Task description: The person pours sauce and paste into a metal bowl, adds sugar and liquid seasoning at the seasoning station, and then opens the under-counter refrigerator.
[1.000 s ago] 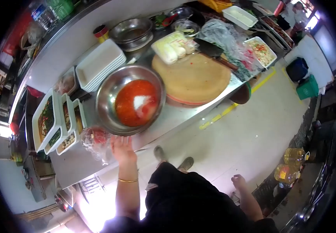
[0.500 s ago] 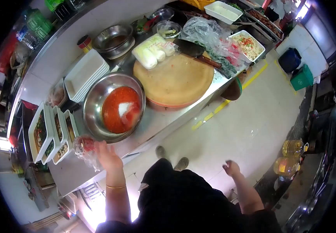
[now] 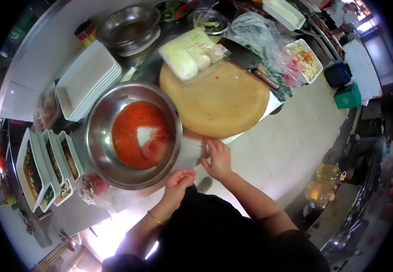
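Note:
A steel bowl (image 3: 97,156) stands on the counter with red sauce (image 3: 128,120) and a heap of white powder (image 3: 145,135) in it. My left hand (image 3: 178,185) is just below the bowl's lower right rim, fingers pressed together. My right hand (image 3: 218,159) is beside the counter edge, below the round chopping board (image 3: 219,99), with fingers and thumb curled inward. A faint see-through area lies between the hands; what they pinch, if anything, I cannot make out. Left of my left hand lies a clear plastic bag with red contents (image 3: 92,188).
White trays (image 3: 87,81) are stacked behind the bowl, with filled trays (image 3: 33,170) at left. On the board lie wrapped pale vegetables (image 3: 185,56) and a cleaver (image 3: 242,56). Plastic bags (image 3: 255,34) and a tray of shredded food (image 3: 305,59) are beyond. Oil jugs (image 3: 321,188) stand at right.
My left hand has moved right, away from the plastic bag, and its fingers have closed. My right hand has come up from my side to the counter edge. The view has shifted closer to the bowl.

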Tool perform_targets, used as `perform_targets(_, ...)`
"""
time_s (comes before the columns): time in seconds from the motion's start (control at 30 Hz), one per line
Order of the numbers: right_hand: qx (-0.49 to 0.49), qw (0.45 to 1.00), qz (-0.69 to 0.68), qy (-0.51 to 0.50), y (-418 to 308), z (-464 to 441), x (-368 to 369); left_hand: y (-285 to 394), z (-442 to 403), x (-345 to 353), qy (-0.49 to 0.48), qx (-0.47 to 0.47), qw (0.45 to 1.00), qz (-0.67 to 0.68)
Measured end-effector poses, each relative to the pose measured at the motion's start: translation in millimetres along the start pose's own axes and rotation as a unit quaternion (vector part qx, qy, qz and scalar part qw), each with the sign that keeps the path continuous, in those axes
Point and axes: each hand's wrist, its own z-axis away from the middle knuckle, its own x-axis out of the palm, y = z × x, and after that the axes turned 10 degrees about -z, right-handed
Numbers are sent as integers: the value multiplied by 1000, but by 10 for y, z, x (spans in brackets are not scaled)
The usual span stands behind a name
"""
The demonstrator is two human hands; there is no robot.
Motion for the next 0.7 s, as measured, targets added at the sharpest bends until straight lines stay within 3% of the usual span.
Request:
perform_targets(0.1, 24, 999, 25, -23, -58, -119, 35, -143, -113, -162, -2, -96, 995, 35)
perform_targets(0.2, 52, 996, 50, -51, -127, -236, 18, -345, -242, -166, -67, -95, 991, -66)
perform_targets(0.3, 84, 993, 58, -67, -160, -245, 30, -458, -359, -45, -122, -95, 986, -66)
perform_targets(0.37, 51, 995, 56, -68, -150, -256, 8, -480, -438, 9, -148, -115, 980, -63)
perform_targets(0.47, 22, 997, 26, -76, -76, -264, -60, -494, -505, 108, -93, -217, 966, 108)
perform_targets(0.6, -11, 995, -18, -97, 69, -297, -62, -546, -514, 176, -65, -213, 942, 252)
perform_targets(0.7, -83, 987, 73, -120, 65, -321, -54, -748, -574, 264, -12, -181, 926, 331)
